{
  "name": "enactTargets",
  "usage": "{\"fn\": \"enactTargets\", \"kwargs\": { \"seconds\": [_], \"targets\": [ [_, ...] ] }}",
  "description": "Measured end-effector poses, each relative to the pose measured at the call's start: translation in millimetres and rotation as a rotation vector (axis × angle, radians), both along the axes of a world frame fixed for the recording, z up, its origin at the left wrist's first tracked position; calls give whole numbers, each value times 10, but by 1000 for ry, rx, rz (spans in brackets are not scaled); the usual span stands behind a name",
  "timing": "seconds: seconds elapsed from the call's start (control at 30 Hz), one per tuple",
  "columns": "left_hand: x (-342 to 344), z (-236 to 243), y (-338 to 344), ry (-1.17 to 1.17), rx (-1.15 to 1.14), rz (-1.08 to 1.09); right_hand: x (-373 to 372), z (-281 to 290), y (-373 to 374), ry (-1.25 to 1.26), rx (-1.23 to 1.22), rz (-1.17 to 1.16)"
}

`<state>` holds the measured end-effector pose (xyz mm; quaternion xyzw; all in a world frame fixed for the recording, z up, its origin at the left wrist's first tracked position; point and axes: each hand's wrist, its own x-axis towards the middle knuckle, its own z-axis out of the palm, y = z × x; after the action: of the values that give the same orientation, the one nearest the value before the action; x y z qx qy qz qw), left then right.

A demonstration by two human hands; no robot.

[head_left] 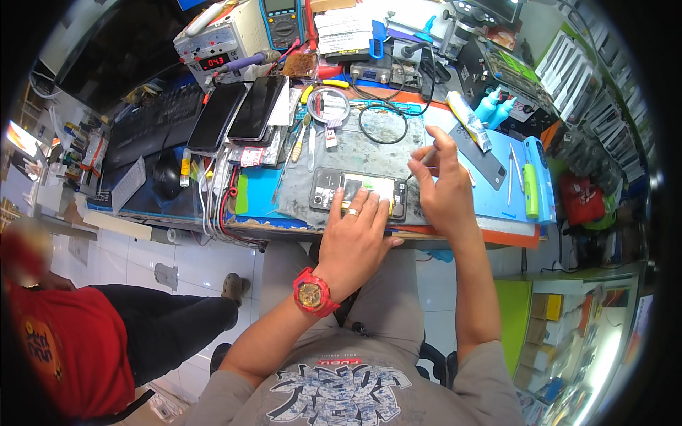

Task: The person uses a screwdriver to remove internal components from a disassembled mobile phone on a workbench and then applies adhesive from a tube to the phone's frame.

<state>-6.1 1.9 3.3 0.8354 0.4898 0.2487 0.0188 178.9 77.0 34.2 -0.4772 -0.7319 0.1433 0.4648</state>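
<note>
An opened smartphone (324,190) lies on the worn grey work mat (298,202), its inner parts and a pale battery area showing. My left hand (361,234), with a ring and a red watch at the wrist, rests its outstretched fingers flat across the phone's lower edge. Just right of the phone, my right hand (445,186) is raised with its fingers closed round a slim grey pen-like tool (427,156). That tool slants down to the phone's right end; whether its tip touches is too small to tell. A ring of clear tubing or wire (329,106) lies beyond the phone.
Two dark phones (219,117) lie at the left, near a brush (300,142) and tweezers (312,148). Behind stand a power supply (213,42) and a multimeter (284,25). Blue bottles (497,110) and a green tube (531,190) are at the right. A person in red (78,348) sits at left.
</note>
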Motion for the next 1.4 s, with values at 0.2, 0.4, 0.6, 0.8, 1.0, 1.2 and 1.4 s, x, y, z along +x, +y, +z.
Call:
{"fn": "enactTargets", "kwargs": {
  "seconds": [0.2,0.4,0.6,0.8,1.0,1.2,1.4],
  "targets": [
    [-45,0,-5,7,8,9,-14,70,-79,-109,-6,-6],
    [-21,19,0,4,7,-14,-28,-94,236,72,79,-66],
    [-50,4,-4,1,11,-7,-294,-152,379,232,-5,-28],
    [-48,-4,2,8,1,-19,-349,-219,457,199,-31,-9],
    [-54,-22,-1,22,5,-14,-295,-162,319,288,-64,-8],
    [-55,-18,0,25,-1,-24,-56,-59,41,516,-189,3],
    [-55,-4,-21,-14,0,-23,182,-191,-233,682,-308,45]
  ]
}}
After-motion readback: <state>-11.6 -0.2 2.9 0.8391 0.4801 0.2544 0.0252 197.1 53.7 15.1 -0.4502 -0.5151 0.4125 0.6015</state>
